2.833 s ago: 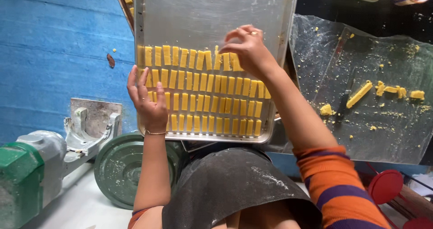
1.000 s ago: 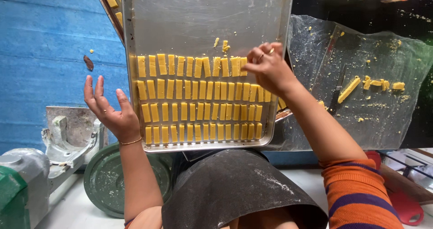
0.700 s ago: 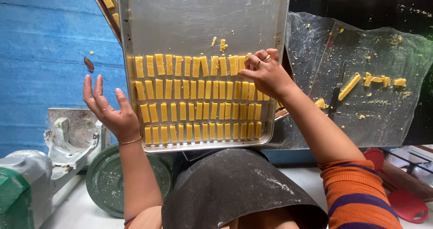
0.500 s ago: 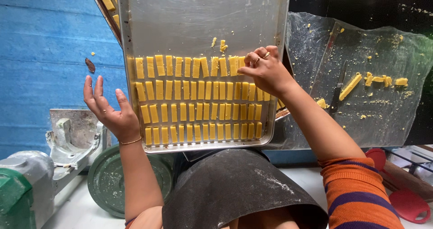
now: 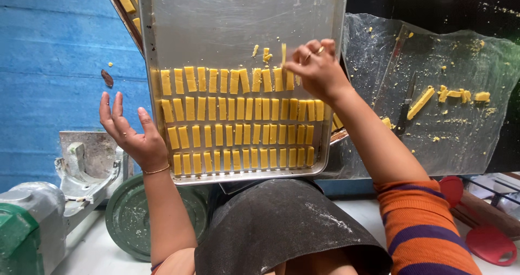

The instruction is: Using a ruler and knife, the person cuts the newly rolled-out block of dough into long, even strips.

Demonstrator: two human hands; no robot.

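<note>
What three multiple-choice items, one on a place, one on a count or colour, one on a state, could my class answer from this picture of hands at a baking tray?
1. Where is the right hand?
A. on the green machine
B. at the right end of the top row of dough pieces
C. on the red lid

2. How many full rows of yellow pieces lie on the metal tray?
A. two
B. four
C. seven

3. How is the left hand?
A. open, fingers spread, at the tray's left edge
C. closed round a knife
B. flat on the plastic sheet

Answers: 1 B, its fingertips pinch a thin yellow strip beside that row's end. 2 B, four rows stacked from mid-tray to the near rim. 3 A, its palm shows and it holds nothing, while the knife lies on the plastic sheet.
</note>
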